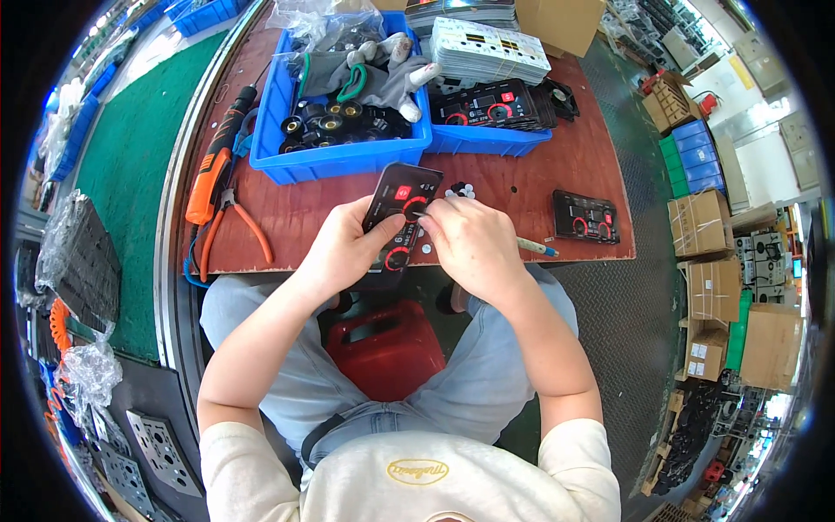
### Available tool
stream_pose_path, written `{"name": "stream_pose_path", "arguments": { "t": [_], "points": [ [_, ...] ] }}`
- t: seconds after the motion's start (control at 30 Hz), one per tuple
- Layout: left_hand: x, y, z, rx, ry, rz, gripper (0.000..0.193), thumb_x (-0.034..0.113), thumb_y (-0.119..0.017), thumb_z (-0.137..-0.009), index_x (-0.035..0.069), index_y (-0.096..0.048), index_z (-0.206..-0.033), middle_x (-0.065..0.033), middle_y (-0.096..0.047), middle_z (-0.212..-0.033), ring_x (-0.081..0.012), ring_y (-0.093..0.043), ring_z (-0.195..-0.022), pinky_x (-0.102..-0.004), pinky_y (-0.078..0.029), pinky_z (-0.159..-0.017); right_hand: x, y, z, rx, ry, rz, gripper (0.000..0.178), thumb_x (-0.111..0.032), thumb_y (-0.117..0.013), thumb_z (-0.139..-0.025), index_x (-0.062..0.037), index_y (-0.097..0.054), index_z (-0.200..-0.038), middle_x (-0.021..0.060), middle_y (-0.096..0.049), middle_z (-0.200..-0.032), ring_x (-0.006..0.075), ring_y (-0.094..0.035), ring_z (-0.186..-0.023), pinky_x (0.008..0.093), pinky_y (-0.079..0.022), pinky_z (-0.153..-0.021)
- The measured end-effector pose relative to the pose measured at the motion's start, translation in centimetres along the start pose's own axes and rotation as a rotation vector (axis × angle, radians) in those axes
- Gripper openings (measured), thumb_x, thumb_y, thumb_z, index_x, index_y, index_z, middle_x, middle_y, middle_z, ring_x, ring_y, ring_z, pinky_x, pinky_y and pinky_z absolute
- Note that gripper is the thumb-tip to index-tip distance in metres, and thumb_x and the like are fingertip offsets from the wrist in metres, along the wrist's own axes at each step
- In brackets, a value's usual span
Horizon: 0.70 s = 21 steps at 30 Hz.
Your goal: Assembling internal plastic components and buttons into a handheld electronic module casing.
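Note:
My left hand point(346, 239) is closed around the left edge of a black faceplate point(402, 183) with red rings and white markings. The plate is tilted over the table's front edge, my thumb lying across its face. Against the plate's right side, the fingers of my right hand point(470, 237) are pinched together near a ring. Whatever is between those fingertips is too small and covered to name. Small white and black round pieces point(461, 190) lie just beyond my right hand. A pen-like tool point(537, 247) with a blue tip sticks out beside that hand, partly hidden by it.
A blue bin point(339, 165) holds black knobs and grey gloves. Another blue bin point(487, 141) carries stacked faceplates, with white panels point(491, 48) behind. An orange power screwdriver point(209, 178) and orange-handled pliers point(228, 209) lie left. More black plates point(584, 217) rest right; a red stool point(387, 352) stands below.

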<state>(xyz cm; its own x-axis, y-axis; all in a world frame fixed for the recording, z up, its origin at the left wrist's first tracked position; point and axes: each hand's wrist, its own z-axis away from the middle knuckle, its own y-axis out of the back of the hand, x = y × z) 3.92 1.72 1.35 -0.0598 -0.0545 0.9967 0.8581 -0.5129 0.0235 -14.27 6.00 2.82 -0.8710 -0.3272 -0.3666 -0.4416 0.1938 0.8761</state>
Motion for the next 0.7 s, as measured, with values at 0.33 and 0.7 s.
{"name": "stream_pose_path", "arguments": {
  "t": [0.33, 0.7],
  "points": [
    [0.3, -2.6, -0.1, 0.165, -0.369, -0.507, 0.04, -0.006, -0.056, -0.081, 0.002, -0.06, -0.119, -0.0236, -0.065, -0.093, -0.0368, -0.065, -0.085, -0.0368, -0.052, -0.073, -0.1, -0.7, -0.2, 0.036, -0.118, -0.015, 0.009, -0.013, -0.056, -0.082, -0.0057, -0.062, -0.083, 0.0136, -0.064, -0.067, 0.0316, -0.064, -0.064, 0.0433, -0.05, -0.056],
    [1.4, -0.7, -0.1, 0.174, 0.069, 0.423, 0.017, 0.009, -0.059, -0.092, 0.003, -0.061, -0.107, -0.0052, -0.068, -0.096, -0.0118, -0.064, -0.08, -0.0272, -0.054, -0.071, 0.8, 3.5, 0.4, 0.049, -0.179, -0.331, 0.022, -0.018, -0.062, -0.085, -0.001, -0.063, -0.099, 0.0133, -0.064, -0.084, 0.0252, -0.065, -0.075, 0.0336, -0.051, -0.065]
  ]
}}
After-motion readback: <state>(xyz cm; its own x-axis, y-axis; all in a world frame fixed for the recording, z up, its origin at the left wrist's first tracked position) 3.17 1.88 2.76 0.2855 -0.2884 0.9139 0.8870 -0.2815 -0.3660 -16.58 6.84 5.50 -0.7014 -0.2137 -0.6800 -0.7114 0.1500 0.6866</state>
